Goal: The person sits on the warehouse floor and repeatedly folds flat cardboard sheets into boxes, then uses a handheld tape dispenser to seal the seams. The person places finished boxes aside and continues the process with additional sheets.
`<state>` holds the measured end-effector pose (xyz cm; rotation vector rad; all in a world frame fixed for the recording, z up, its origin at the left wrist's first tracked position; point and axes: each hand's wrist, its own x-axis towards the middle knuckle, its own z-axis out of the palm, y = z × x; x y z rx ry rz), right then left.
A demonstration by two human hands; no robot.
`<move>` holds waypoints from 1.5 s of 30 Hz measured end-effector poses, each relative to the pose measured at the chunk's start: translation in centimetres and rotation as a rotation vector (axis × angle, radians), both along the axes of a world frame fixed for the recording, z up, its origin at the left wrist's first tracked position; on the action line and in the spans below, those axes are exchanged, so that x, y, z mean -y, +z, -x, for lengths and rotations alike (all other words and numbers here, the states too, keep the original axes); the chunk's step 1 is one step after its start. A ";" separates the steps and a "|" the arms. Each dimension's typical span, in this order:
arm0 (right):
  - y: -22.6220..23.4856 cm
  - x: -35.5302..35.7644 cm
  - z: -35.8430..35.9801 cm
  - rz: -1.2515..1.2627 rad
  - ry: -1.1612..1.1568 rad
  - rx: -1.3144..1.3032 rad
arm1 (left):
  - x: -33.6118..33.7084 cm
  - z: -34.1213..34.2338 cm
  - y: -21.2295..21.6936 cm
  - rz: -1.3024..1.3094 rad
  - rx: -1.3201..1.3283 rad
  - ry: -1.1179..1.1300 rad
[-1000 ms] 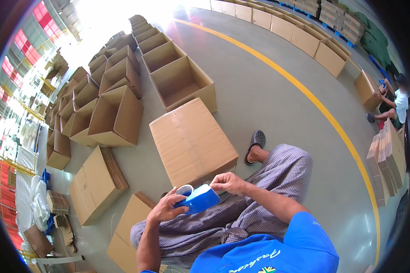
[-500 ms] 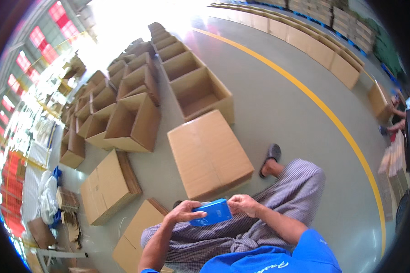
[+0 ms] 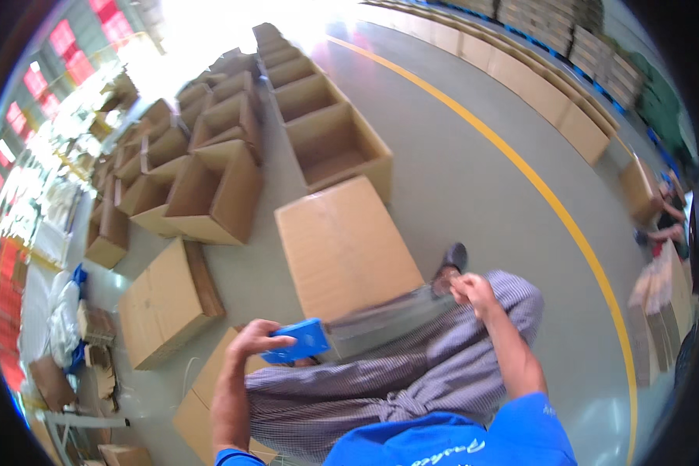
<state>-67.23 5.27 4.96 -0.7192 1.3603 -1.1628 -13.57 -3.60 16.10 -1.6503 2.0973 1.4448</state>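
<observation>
- At the centre of the head view, taken as the clock's hub, a closed corrugated carton sits on the grey floor; its shut top hides whatever it holds.
- At 7 o'clock, the left hand grasps a blue tape dispenser, near the closed carton's near-left corner.
- At 4 o'clock, the right hand pinches the end of a clear tape strip, which spans from the dispenser across the carton's near side.
- At 12 o'clock, an open-carton row runs away; the nearest carton shows its inner walls and bottom.
- Toward 10 o'clock, an open-carton cluster stands close-packed, with shaded interiors.
- At 8 o'clock lies a flattened-carton stack.
- Between 1 and 2 o'clock, a far carton row curves along; its insides cannot be made out.
- From 12 round past 4 o'clock sweeps a yellow floor line; a broad band of floor lies between it and the open-carton row.
- Between 3 and 4 o'clock, a dark clog stands just beside the closed carton's right edge.
</observation>
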 end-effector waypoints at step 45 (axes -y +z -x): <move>-8.3 -0.2 -15.5 -0.384 0.362 0.256 | 0.4 3.0 -2.2 0.153 0.241 -0.056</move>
